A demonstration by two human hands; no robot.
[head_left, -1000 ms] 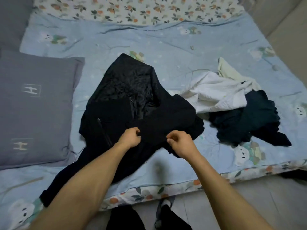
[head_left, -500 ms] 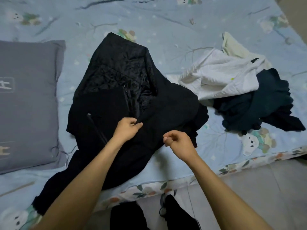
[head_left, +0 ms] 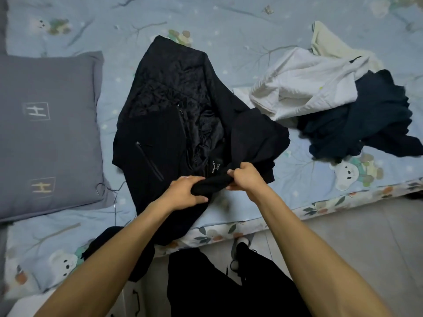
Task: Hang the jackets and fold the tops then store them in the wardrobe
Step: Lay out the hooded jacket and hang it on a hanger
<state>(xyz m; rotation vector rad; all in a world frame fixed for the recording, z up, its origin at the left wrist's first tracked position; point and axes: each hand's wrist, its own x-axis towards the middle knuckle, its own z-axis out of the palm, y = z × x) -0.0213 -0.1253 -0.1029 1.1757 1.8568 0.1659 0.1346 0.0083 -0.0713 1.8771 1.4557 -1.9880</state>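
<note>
Both hands, left hand (head_left: 186,193) and right hand (head_left: 246,177), clutch a bunched fold of the black jacket (head_left: 174,124) lying on the bed (head_left: 229,28). Soft, limp, slick-lined; better held at the shoulders.

the bed (head_left: 229,30) carries a grey pillow (head_left: 45,133), a black jacket (head_left: 164,106), and white (head_left: 304,88) and dark tops (head_left: 366,126).

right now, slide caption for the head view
Both hands grip a bunched fold of the black zip-up jacket on the blue bed.
</note>
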